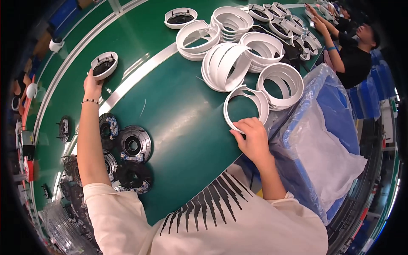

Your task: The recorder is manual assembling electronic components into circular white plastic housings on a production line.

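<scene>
My left hand (93, 83) reaches out to the far left, over the green conveyor belt. Its fingers are closed on the near edge of a white round housing with a black inside (104, 67). Whether that housing rests on the belt I cannot tell. On the right, my right hand (253, 135) grips the near rim of a white plastic ring (229, 108), its thumb and fingers around the edge. That ring touches a stack of similar white rings (291, 87). More stacked rings (221, 68) stand just beyond it on the green table.
Black round parts with circuit boards (135, 143) lie in a pile left of me. At my right stands a blue bin (293, 144) lined with clear plastic. Several white housings (280, 27) sit at the back right, near another person (357, 55). One white housing (180, 18) lies on the belt.
</scene>
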